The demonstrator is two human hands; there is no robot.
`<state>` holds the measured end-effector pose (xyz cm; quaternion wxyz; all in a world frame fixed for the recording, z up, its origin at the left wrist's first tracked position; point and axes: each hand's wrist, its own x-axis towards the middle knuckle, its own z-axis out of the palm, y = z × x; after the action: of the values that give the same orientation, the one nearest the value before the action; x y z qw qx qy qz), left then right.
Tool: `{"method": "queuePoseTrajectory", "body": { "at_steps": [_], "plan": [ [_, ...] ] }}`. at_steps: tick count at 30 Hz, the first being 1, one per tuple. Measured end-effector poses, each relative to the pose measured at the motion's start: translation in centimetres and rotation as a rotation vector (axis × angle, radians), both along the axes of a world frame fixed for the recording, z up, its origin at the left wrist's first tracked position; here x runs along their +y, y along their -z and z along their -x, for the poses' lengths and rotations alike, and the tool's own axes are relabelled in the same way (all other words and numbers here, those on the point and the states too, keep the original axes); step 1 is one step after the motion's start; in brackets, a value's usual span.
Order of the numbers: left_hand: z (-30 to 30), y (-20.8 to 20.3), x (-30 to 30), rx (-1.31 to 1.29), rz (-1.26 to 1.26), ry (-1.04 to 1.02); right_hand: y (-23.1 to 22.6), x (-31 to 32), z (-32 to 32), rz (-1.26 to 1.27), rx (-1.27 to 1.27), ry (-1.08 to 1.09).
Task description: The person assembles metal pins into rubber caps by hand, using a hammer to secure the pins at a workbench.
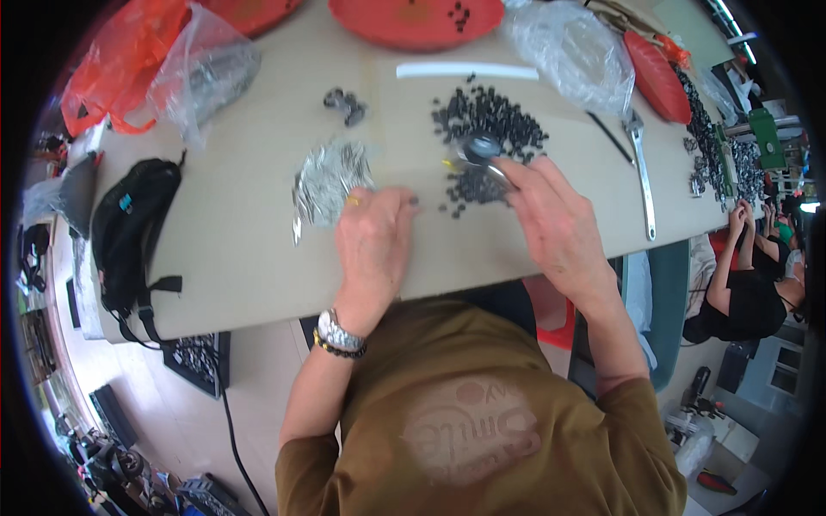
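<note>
My left hand [372, 236] is closed, fingertips pinched together beside a pile of thin silver metal pieces [331, 176]. A small dark piece [414, 201] shows at its fingertips. My right hand [555, 219] is closed on a dark rounded part with a shiny metal piece [482, 147], blurred, so its exact kind is unclear. That part is held over a heap of small black pieces [495, 116], which spreads on both sides of it. Farther off, above the silver pile, lies a small cluster of dark parts [345, 106].
A white strip [466, 70] and red trays [416, 24] lie at the far side, with plastic bags [572, 52] nearby. At right are an adjustable wrench [641, 176] and a thin black rod [610, 138]. A black bag [136, 228] rests left. Another person [753, 284] sits far right.
</note>
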<state>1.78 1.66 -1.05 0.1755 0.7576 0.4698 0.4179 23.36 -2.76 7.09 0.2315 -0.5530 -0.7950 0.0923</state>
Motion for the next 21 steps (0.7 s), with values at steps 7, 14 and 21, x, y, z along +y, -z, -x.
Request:
{"method": "queuePoseTrajectory", "body": {
  "at_steps": [7, 14, 21],
  "plan": [
    [-0.8, -2.5, 1.0, 0.131, -0.001, 0.025, 3.6, -1.1, -7.2, -0.152, -0.226, 0.562],
    [-2.4, -5.0, 12.0, -0.461, 0.534, 0.22, 7.3, -0.6, -10.1, -0.198, -0.361, 0.714],
    [-3.0, -4.5, 14.0, -0.879, 0.911, 0.444, 7.9, -0.5, -10.4, -0.238, -0.31, 0.712]
  ]
}}
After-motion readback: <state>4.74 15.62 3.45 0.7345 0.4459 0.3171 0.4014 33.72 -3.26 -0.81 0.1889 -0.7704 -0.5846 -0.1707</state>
